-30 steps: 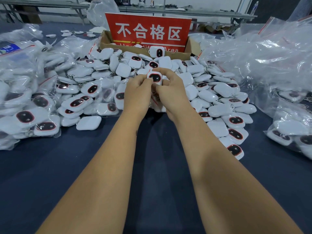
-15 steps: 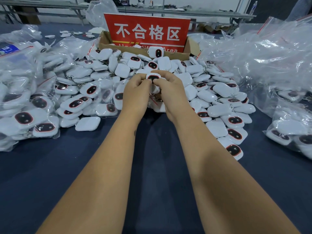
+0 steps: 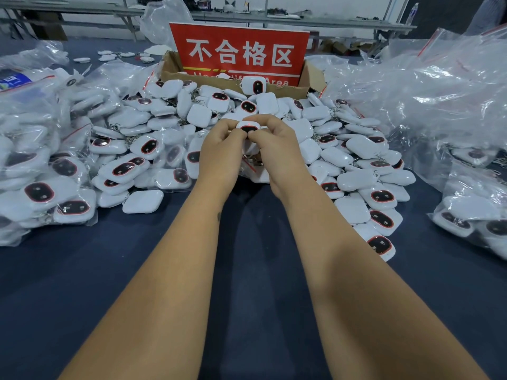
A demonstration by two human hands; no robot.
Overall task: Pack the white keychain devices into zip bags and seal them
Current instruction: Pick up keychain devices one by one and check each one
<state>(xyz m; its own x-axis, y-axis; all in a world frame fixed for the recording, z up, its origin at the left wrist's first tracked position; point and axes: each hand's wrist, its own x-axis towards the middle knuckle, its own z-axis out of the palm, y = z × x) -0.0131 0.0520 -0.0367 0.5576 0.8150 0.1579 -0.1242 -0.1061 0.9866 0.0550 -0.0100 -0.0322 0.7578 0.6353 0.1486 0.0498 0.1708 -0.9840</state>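
1. Progress: a large heap of loose devices (image 3: 354,148) lies unbagged on the dark table (image 3: 247,297), directly beyond the hands. Filled zip bags (image 3: 41,171) are stacked at the left, and a few more (image 3: 472,212) sit at the far right edge. Judged from this, part of the batch is packed and a large share remains.
2. Current step: both hands hold one white keychain device (image 3: 248,127) just above the heap. The left hand (image 3: 219,152) and the right hand (image 3: 277,149) pinch it between curled fingers and thumbs, thumb tips meeting on its front face. No bag is visibly open around it (it appears not yet bagged).
3. Supplies: a pile of empty clear bags (image 3: 428,100) lies at the right rear.
4. Device appearance: a rounded white square shell with a dark oval window ringed in red; a small red light shows near its top edge. Some loose units show metal key rings.
5. Surroundings: a cardboard box (image 3: 310,78) with a red sign (image 3: 241,53) stands behind the heap.
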